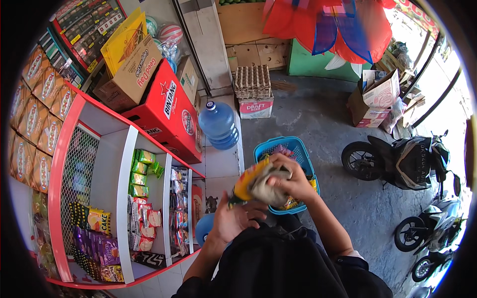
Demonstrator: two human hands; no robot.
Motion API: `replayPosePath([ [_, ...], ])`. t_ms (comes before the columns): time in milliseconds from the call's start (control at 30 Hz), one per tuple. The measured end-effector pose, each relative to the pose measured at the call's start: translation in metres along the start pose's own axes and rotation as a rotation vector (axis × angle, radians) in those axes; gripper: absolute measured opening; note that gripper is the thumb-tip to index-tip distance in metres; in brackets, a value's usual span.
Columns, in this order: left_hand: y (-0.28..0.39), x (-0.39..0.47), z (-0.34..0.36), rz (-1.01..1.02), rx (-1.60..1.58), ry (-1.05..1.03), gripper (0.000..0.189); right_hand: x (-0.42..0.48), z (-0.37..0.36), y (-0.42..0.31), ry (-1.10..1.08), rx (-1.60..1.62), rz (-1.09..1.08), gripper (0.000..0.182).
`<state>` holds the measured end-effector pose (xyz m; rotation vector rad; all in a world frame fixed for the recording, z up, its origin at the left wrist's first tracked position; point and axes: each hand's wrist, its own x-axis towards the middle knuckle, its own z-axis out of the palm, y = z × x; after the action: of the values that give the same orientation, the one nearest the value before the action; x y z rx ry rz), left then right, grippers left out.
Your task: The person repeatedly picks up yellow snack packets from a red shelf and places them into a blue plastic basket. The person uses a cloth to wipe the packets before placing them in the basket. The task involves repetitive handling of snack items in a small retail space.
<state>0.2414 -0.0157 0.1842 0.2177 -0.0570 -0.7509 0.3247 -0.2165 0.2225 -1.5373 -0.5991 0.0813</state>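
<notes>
My right hand (290, 178) is closed on a crumpled greyish cloth (268, 188), pressed against a yellow snack packet (249, 182) that is blurred by motion. My left hand (234, 219) is just below the packet's lower end, palm up with fingers spread; whether it touches the packet I cannot tell. Beneath and behind my right hand stands a blue plastic basket (311, 164) with several packaged snacks inside, partly hidden by the hands.
To the left is a red-edged shelf (123, 205) with snack packets. Large blue water bottles (220, 126) stand near it. A cardboard box (256, 108) bears egg trays (252, 82). Motorbikes (402, 164) are parked at right, and a red and blue kite-like thing (335, 29) hangs above.
</notes>
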Motion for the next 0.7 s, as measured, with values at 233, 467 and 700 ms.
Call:
replayPosePath([
  [233, -0.012, 0.021, 0.017, 0.526, 1.199, 0.408, 0.082, -0.003, 0.012, -0.003, 0.090, 0.158, 0.406, 0.036],
  [467, -0.022, 0.035, -0.001, 0.649, 1.432, 0.630, 0.053, -0.008, 0.024, -0.053, 0.236, -0.533, -0.131, 0.022],
  [700, -0.022, 0.032, 0.014, 0.698, 1.321, 0.542, 0.055, 0.022, -0.003, -0.008, 0.356, -1.037, -0.266, 0.027],
])
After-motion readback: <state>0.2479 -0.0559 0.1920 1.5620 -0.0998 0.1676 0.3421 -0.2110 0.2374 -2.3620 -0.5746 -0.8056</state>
